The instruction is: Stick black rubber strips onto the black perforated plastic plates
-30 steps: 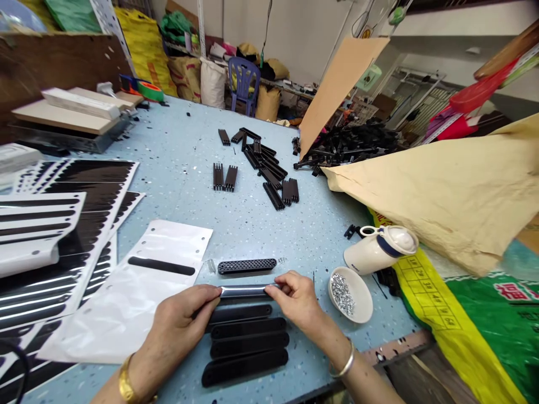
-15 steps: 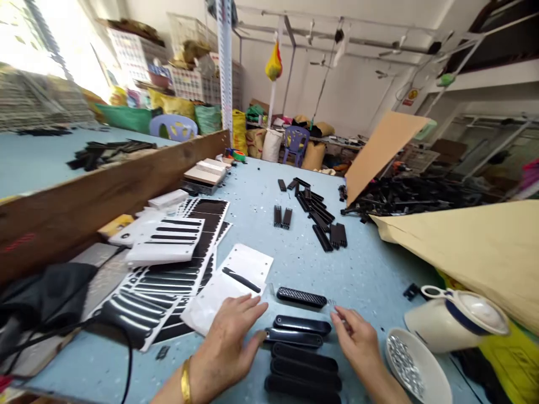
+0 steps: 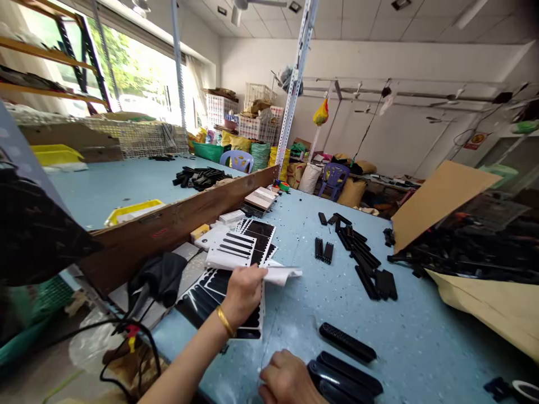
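Visibly one sheet (image 3: 283, 274) in left hand (image 3: 245, 290), one textured bar (image 3: 347, 343) near right hand (image 3: 287, 377)

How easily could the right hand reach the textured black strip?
Probably yes: the right hand is close by, with bare blue tabletop leading to the textured black strip, which nothing covers.

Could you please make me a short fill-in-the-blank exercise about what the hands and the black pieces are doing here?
1. The sheet held by the left hand is mostly ____ in colour.
2. The gold bangle is worn on the person's ____ wrist.
3. In the picture, the glossy black pieces lie to the ____ of the right hand.
4. The textured black piece lies ____ (nearer/farther) from the camera than the glossy ones.

Missing words: white; left; right; farther.
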Action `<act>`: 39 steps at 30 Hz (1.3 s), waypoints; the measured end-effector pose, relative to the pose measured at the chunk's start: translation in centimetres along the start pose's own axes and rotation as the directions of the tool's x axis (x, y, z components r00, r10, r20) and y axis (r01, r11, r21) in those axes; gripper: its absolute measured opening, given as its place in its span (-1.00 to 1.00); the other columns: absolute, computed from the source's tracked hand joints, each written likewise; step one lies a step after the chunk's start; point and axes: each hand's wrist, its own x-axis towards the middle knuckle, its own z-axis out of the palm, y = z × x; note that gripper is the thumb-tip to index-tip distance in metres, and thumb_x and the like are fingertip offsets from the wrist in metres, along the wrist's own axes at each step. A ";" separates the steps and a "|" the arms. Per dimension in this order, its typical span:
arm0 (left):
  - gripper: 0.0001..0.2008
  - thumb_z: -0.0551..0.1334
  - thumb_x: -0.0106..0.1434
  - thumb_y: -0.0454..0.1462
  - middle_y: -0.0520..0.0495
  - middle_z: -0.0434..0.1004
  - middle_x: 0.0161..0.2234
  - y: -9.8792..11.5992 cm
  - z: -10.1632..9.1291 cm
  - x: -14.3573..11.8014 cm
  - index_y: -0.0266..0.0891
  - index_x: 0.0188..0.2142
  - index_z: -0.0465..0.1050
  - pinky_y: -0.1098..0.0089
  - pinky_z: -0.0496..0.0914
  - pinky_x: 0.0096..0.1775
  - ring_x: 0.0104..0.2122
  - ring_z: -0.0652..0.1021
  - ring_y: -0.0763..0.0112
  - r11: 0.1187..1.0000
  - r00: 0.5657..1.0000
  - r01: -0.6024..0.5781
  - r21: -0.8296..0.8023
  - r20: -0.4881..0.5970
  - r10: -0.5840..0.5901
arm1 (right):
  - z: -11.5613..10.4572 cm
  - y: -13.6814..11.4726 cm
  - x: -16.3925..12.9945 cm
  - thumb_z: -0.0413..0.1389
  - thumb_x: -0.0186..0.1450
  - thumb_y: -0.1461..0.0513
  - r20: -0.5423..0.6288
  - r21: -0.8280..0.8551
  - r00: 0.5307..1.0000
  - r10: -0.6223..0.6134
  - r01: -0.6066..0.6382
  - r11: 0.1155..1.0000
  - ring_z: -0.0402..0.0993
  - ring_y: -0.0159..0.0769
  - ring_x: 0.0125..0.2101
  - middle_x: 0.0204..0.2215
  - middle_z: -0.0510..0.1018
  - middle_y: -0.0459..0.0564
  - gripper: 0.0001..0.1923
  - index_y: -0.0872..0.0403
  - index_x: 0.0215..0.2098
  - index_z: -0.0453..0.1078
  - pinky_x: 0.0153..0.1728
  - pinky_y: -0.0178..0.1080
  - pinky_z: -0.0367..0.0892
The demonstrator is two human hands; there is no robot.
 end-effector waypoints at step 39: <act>-0.71 0.22 0.19 -0.31 -0.13 0.57 0.01 -2.6 -0.1 -16.4 -0.13 -0.07 0.48 0.05 0.51 -0.04 0.03 0.53 0.02 1.000 0.993 -0.024 0.018 0.119 0.022 | 2.0 1.4 9.6 0.10 0.33 0.05 0.197 -0.215 0.964 0.176 -0.132 0.968 0.30 0.19 0.07 0.09 0.41 0.32 -0.58 0.17 0.02 0.40 -0.08 0.12 0.27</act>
